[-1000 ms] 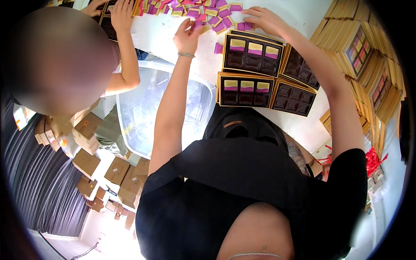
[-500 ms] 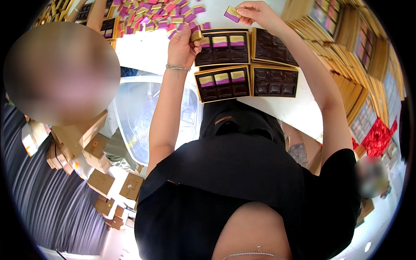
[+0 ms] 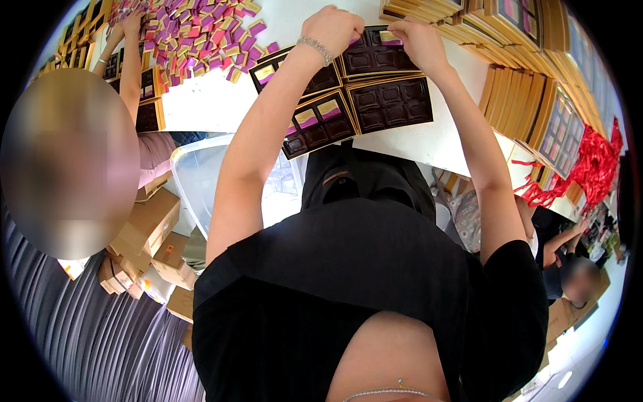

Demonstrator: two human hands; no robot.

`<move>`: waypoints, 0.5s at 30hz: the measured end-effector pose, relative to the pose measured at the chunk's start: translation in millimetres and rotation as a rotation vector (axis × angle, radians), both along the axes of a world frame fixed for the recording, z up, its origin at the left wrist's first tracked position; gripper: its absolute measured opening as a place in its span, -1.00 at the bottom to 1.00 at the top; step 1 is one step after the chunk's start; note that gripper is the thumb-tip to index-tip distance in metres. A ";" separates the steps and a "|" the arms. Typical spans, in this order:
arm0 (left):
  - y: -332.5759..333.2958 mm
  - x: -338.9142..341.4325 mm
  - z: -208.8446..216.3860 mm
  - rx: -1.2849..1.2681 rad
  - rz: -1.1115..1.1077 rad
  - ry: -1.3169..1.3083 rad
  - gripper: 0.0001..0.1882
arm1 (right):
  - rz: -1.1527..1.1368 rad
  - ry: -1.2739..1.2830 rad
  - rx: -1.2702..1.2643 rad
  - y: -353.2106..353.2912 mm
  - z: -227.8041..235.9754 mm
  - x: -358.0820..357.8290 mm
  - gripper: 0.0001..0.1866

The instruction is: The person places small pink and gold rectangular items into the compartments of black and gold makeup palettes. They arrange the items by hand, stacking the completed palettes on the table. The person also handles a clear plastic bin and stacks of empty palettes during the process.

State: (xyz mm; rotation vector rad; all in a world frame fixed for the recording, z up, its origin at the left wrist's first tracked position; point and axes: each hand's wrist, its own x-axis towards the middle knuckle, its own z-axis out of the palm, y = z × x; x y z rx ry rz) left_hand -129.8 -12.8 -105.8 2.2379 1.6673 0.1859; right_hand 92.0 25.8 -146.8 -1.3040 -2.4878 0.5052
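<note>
Dark brown trays with gold edges and moulded compartments lie before me: a far-left tray (image 3: 316, 82), a far-right tray (image 3: 368, 60), a near-left tray (image 3: 331, 130) and a near-right tray (image 3: 392, 104). My right hand (image 3: 420, 45) pinches a gold-and-purple wrapped chocolate (image 3: 390, 38) at the far row of the far-right tray. Beside it, my left hand (image 3: 329, 30) has its fingers closed over a purple-ended chocolate (image 3: 353, 40), mostly hidden under them. Wrapped chocolates (image 3: 329, 108) sit in the far row of the near-left tray. My left forearm covers part of the far-left tray.
A pile of loose wrapped chocolates (image 3: 201, 37) spreads across the white table (image 3: 201, 104) at the far left. Stacked gold-edged boxes (image 3: 512, 97) stand on the right, with red ribbon (image 3: 589, 164) beyond. A clear plastic bin (image 3: 201, 167) is below the left edge. A co-worker's arm (image 3: 130, 67) reaches in at left.
Both hands have come together over the far-right tray, the left moving rightward. The right hand has brought its chocolate down to that tray. The view has shifted, and the trays appear turned.
</note>
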 end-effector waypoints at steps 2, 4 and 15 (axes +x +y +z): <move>11.6 2.9 -17.7 0.034 -0.129 -0.011 -0.89 | 0.015 0.032 -0.047 1.2 -0.1 -7.3 -0.80; 15.6 2.9 -44.9 0.057 -0.205 -0.138 -0.85 | 0.003 0.074 -0.025 -3.2 0.5 -12.8 -0.79; -84.3 18.6 -40.8 0.157 -0.030 0.251 -0.24 | 0.186 -0.165 0.128 -61.6 -5.4 -8.9 -0.28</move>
